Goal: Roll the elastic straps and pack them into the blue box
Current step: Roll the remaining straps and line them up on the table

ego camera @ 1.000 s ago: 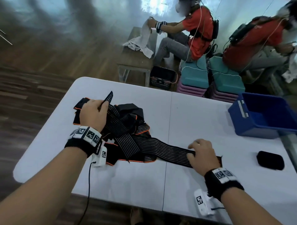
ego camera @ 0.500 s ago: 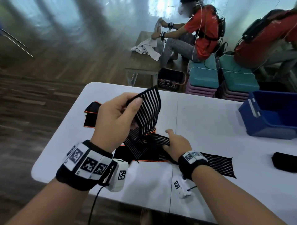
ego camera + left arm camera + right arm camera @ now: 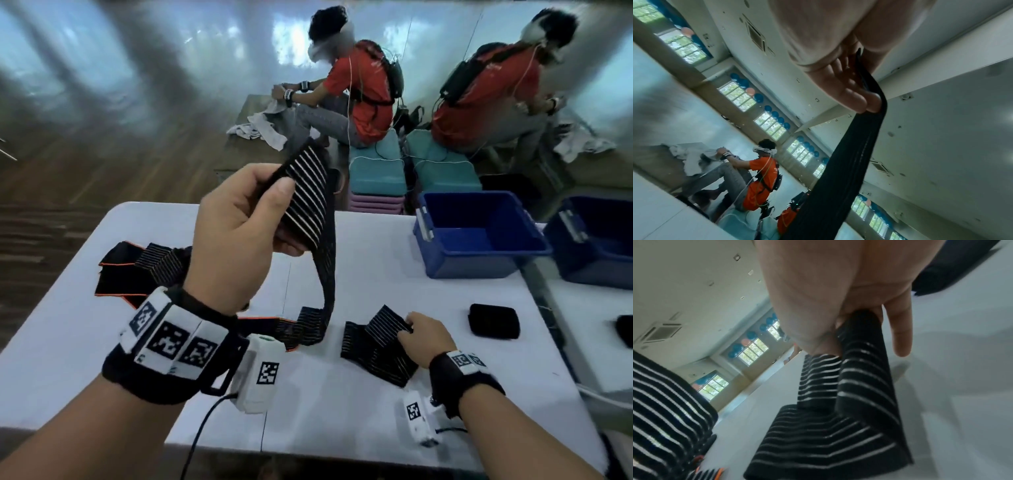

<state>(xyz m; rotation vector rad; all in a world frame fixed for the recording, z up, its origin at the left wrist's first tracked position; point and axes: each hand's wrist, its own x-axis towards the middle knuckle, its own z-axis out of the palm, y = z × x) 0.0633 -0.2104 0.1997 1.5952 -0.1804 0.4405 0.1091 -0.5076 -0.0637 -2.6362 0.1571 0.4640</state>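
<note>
Left of the blue box point(image 3: 479, 240), the left hand point(image 3: 236, 236) pinches the raised strap point(image 3: 308, 192); the right hand point(image 3: 423, 337) pinches its folded end on the counter point(image 3: 342, 411). Risk: pile point(image 3: 137, 270) snags, strap twists w/ pull.

- Your head view looks forward and down over the table point(image 3: 342, 394), both hands near.
- Your left wrist view tilts up, close behind the strap point(image 3: 838, 170).
- Your right wrist view skims the tabletop; all three share that strap.
</note>
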